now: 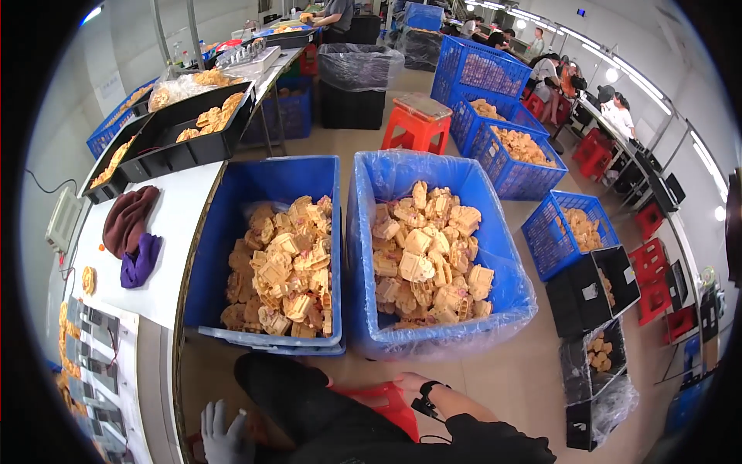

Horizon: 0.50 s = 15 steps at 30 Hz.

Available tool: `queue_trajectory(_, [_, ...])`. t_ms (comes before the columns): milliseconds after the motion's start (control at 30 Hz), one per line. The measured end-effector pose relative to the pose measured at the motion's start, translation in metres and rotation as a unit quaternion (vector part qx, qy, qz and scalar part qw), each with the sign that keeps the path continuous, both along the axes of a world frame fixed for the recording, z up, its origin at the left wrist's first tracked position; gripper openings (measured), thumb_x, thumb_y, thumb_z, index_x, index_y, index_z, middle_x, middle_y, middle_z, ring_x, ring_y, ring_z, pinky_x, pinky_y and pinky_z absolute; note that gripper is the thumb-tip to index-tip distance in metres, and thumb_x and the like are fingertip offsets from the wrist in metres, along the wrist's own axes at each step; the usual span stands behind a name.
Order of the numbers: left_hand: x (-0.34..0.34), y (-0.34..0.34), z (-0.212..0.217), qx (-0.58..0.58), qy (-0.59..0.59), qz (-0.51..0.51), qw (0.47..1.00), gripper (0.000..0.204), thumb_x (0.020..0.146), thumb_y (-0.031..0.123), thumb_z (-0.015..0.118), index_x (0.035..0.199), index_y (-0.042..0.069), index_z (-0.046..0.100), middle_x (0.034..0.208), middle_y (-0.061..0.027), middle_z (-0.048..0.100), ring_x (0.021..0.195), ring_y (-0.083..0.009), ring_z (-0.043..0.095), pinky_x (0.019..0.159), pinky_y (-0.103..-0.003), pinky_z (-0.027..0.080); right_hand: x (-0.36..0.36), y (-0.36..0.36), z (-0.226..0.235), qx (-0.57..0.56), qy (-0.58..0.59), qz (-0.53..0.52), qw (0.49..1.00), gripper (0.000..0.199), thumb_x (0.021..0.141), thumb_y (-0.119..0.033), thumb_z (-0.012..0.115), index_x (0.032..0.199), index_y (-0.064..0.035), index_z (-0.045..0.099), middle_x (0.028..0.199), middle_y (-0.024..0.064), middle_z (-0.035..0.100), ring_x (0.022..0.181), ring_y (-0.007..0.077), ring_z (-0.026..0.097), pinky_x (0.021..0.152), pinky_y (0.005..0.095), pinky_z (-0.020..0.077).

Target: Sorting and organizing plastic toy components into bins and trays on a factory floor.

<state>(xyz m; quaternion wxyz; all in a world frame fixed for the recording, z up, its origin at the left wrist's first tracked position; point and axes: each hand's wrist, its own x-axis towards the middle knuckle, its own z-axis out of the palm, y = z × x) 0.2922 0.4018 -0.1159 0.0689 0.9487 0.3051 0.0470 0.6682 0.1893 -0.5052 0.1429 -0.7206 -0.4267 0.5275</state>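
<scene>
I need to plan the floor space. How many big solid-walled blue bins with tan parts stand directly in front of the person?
2. The left bin stands beside the white table; the right bin, lined with clear plastic, touches it. Lattice crates behind are not counted; more may be hidden.

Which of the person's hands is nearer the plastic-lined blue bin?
Right. The right hand rests just below the lined bin; the gloved left hand sits farther down-left, below the unlined blue bin.
</scene>
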Motion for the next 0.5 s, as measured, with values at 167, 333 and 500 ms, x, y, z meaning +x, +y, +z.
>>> queue_trajectory(167, [-0.009,-0.008,-0.064,-0.008,0.006,0.062,0.998,0.045,0.075,0.017,0.067,0.119,0.009,0.058,0.126,-0.0246,0.049,0.114,-0.0451,0.047,0.098,-0.052,0.039,-0.023,-0.045,-0.028,-0.047,-0.096,0.049,0.993,0.033,0.084,-0.027,0.046,0.086,-0.0029,0.069,0.088,0.0224,0.066,0.083,0.036,0.065,0.073,0.0438,0.0494])
queue_trajectory(333, [-0.04,-0.016,-0.092,-0.133,0.086,0.197,0.968,0.052,0.069,0.014,0.067,0.12,0.01,0.058,0.132,-0.0257,0.044,0.121,-0.0446,0.043,0.098,-0.05,0.04,-0.019,-0.033,-0.056,-0.064,-0.088,0.102,0.989,0.029,0.084,-0.023,0.047,0.086,-0.0025,0.068,0.084,0.0209,0.066,0.079,0.0352,0.064,0.069,0.0447,0.0489])
queue_trajectory(500, [-0.135,-0.035,-0.195,-0.072,0.02,0.274,0.959,0.029,0.076,0.034,0.06,0.091,0.01,0.064,0.103,-0.0234,0.061,0.099,-0.0406,0.057,0.078,-0.053,0.045,-0.012,0.006,-0.078,0.09,-0.04,-0.057,0.994,0.02,0.082,-0.019,0.05,0.082,-0.0049,0.064,0.078,0.0172,0.064,0.068,0.0305,0.061,0.063,0.0421,0.0474])
